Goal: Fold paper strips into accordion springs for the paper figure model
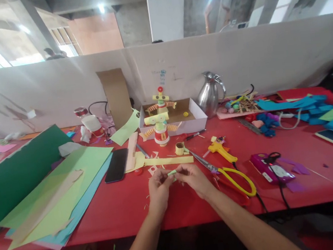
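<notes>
no readable text, wall scribbles (162, 76) illegible

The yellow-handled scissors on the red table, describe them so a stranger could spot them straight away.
Start at the red table and find the person's right hand. Just right of it lie the yellow-handled scissors, blades toward the white cardboard box. Their large looped handles set them apart from the smaller yellow glue gun behind them.

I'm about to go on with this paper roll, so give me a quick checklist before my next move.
1. Both hands on the green paper roll: left hand and right hand pinch it. Ok.
2. Roll tightly wound: cannot tell.
3. Scissors near the right hand: ok.
4. Scissors blades shut: not ok, they lie open.
5. Phone apart from the hands: ok.
6. Yellow strip lies flat ahead: ok.
</notes>
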`<state>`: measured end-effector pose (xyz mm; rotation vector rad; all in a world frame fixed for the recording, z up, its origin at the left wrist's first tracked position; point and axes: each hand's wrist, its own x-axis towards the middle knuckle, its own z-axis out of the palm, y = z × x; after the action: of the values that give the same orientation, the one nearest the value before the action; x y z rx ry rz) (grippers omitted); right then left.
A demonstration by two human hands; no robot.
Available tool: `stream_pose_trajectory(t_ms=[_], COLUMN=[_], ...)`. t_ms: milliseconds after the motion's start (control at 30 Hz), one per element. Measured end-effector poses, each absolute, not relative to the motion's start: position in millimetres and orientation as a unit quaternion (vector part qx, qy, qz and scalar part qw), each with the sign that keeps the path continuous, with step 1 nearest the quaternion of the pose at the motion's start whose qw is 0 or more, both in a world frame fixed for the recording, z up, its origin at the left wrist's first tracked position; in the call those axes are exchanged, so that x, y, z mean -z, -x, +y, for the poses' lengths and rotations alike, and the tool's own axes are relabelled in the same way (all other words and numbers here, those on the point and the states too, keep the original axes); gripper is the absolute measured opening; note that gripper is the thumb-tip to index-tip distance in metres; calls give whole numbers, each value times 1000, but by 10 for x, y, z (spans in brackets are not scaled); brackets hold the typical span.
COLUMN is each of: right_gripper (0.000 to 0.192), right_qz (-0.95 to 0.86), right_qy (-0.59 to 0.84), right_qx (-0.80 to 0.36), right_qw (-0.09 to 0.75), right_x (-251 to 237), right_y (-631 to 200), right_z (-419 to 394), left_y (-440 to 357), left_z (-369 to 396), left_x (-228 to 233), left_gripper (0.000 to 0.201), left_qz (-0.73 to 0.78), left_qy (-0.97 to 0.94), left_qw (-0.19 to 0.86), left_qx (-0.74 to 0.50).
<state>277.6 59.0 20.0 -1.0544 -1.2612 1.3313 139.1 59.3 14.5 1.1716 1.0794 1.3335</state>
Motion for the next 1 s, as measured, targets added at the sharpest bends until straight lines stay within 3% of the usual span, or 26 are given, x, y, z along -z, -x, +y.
stream_pose_trajectory(t_ms=[100,333,500,833,933,1000], right_gripper=[22,27,29,35,39,34], right_qz=[-549,-518,-484,-445,-466,-521], right_qy=[425,454,431,364,425,514], right_qx=[-521,-529,-569,-643,-578,-449], right_qw=[495,496,507,506,519,513], right_x=[-204,-218,-278,-302,-388,-454], right_y=[-2774,-2815,-2912,-2915,-3042,-3308], right_z=[583,619,624,569,530,539], left_y=[-1364,-1353,-1280,-1282,-1280,-1276], left_z=[589,618,645,647,646,648], left_x=[-156,-181,-266,-200,-203,-207], left_gripper=[13,16,40,32,33,37], left_qz=[460,422,339,319,334,357], left_qy=[-494,-508,-517,-489,-472,-471], left_qw=[477,528,640,645,629,609], left_qx=[-562,-534,-457,-493,-520,-530])
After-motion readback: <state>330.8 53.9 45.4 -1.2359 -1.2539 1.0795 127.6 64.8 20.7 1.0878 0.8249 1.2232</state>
